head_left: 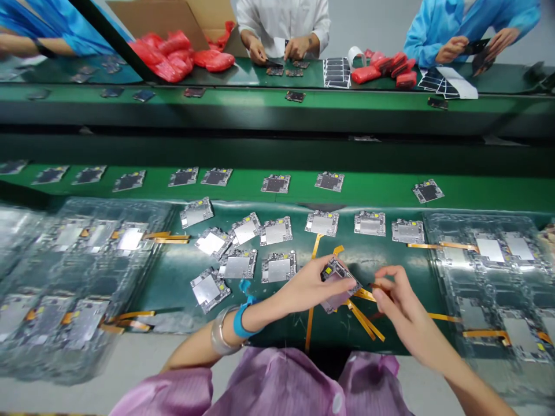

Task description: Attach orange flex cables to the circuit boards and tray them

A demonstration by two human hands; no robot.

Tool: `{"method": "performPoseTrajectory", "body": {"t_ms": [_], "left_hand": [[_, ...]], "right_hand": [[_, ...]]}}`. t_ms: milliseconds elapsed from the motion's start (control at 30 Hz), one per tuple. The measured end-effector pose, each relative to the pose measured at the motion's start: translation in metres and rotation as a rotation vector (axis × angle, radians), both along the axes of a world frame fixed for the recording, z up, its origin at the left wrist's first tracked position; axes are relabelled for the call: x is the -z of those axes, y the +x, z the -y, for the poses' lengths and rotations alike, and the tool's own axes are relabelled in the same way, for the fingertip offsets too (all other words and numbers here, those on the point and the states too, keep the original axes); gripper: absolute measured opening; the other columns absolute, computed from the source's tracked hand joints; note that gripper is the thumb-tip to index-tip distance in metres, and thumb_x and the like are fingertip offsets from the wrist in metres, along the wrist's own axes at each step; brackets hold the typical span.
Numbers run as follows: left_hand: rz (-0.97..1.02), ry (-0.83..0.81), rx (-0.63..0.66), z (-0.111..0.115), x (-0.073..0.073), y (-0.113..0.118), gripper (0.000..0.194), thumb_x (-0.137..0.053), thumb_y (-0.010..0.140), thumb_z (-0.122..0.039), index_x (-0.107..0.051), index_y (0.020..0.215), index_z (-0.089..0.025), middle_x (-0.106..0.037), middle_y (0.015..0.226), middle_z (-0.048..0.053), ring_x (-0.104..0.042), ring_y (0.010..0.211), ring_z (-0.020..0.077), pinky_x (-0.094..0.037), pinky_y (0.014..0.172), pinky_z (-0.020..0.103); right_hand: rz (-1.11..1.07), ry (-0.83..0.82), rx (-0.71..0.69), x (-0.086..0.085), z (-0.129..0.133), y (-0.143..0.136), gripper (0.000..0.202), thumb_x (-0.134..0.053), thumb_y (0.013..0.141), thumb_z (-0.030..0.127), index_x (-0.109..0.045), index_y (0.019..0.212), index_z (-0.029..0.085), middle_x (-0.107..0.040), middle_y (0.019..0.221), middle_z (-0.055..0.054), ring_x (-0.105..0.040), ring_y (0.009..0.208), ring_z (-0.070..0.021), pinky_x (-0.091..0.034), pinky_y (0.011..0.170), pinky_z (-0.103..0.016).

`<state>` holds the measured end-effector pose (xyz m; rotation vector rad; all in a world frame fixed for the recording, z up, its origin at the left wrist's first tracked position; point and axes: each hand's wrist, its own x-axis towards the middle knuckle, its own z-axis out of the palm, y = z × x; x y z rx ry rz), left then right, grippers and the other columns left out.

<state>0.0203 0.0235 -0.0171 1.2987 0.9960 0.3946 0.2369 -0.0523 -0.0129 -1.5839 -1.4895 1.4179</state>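
Observation:
My left hand is closed on a circuit board, its thumb across the upper face, tilted over the green work table. Just to the right, my right hand pinches a thin brownish strip, apparently a ribbon cable, mostly hidden by the fingers. Loose orange ribbon cables lie fanned out on the table beneath the board. Several boards with silver shields, among them one board, rest on the table left of my left hand. Another board lies beyond my hands.
Clear plastic trays at left and trays at right hold boards with orange cables. A green conveyor carries spaced boards. Across it, people in white and blue sleeves handle dark parts near red bags and a cardboard box.

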Motion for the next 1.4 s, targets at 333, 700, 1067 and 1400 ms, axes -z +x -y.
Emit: {"method": "performPoseTrajectory", "body": {"t_ms": [333,700,1067,1400], "left_hand": [[-0.107,0.005,0.239,-0.001,-0.015,-0.001,0.021,-0.064,0.083,-0.037,-0.058,0.076,-0.017,-0.047,0.062,-0.006,-0.04,0.056,0.0094,-0.032,0.05,0.022],[-0.216,0.049,0.352,-0.003,-0.028,-0.003,0.028,-0.063,0.08,-0.036,-0.044,0.067,-0.02,-0.045,0.059,-0.008,-0.037,0.055,0.0088,-0.027,0.047,0.023],[-0.21,0.01,0.368,-0.007,-0.034,-0.002,0.027,-0.06,0.082,-0.035,-0.043,0.068,-0.02,-0.04,0.059,-0.009,-0.033,0.054,0.0082,-0.026,0.048,0.024],[-0.213,0.045,0.382,-0.006,-0.026,-0.001,0.025,-0.061,0.082,-0.034,-0.046,0.069,-0.019,-0.041,0.059,-0.008,-0.033,0.054,0.0081,-0.025,0.048,0.024]], "right_hand": [[-0.132,-0.237,-0.077,-0.007,-0.016,0.001,0.031,-0.063,0.091,0.049,-0.061,0.084,0.019,-0.072,0.093,-0.004,-0.066,0.08,-0.0161,-0.053,0.07,-0.027],[-0.13,-0.386,-0.18,-0.021,-0.023,-0.004,0.028,-0.064,0.089,0.044,-0.058,0.081,0.018,-0.072,0.077,-0.003,-0.07,0.074,-0.0162,-0.049,0.066,-0.025],[-0.158,-0.408,-0.152,-0.019,-0.022,-0.002,0.025,-0.062,0.092,0.041,-0.058,0.084,0.017,-0.072,0.075,-0.002,-0.073,0.077,-0.0162,-0.046,0.062,-0.022],[-0.155,-0.403,-0.172,-0.018,-0.023,-0.002,0.023,-0.063,0.09,0.039,-0.058,0.083,0.017,-0.071,0.074,-0.002,-0.069,0.07,-0.0139,-0.042,0.059,-0.022]]}}
